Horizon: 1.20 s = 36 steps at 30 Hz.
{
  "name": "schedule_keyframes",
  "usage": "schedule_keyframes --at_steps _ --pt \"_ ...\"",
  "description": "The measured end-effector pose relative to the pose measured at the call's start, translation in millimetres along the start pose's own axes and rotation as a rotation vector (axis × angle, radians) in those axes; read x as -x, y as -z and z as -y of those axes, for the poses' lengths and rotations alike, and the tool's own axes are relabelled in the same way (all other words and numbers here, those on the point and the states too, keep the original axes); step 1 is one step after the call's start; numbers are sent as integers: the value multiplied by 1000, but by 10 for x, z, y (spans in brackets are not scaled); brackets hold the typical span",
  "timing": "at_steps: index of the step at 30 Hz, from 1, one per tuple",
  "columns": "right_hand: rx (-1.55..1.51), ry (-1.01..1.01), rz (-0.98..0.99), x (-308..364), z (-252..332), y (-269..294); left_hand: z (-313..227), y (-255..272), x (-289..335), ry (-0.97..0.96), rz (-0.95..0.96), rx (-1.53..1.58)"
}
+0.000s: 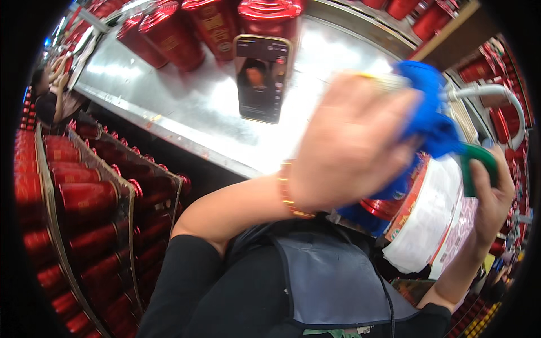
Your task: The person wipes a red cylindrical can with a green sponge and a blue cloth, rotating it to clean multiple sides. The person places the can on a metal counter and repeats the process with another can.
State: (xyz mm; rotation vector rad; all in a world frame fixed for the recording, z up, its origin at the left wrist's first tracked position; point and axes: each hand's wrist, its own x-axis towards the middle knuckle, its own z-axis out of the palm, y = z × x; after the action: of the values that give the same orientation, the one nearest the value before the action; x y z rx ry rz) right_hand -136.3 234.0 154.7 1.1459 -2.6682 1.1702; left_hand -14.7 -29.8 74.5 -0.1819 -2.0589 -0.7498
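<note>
Over blue fabric [434, 107], the left hand [349, 135] blurs, grip unclear; the right hand [496, 198] holds a green piece [474, 154]

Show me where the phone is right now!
In the head view, the phone is at the upper middle on the shiny metal table, just in front of a red canister and left of the person's left hand.
</note>
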Motion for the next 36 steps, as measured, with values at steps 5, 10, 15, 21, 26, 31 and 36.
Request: schedule_keyframes --at_steps 5,10,15,21,26,31,36 --pt "-273 -310 -445 588 -918 426 -180 -922 -2 -27 164 163" --pt "-541 -371 -437 1129 -1215 396 -21 -853 -93 -148 300 241" --pt "-624 -388 -454 1352 -1229 256 45 -880 -135 -401 448 515" --pt "-608 -384 -496 1449 -1176 157 31 -891 -146 -351 470 581" --pt "-517 -446 -460 1126 -930 -178 123 -716 -42 -180 519 863" --pt "-400 -286 -348 788 -383 -353 266 3 300 467 406 898" --pt "-20 120 -138 279 -94 -512 140 316 431 96 611 34"
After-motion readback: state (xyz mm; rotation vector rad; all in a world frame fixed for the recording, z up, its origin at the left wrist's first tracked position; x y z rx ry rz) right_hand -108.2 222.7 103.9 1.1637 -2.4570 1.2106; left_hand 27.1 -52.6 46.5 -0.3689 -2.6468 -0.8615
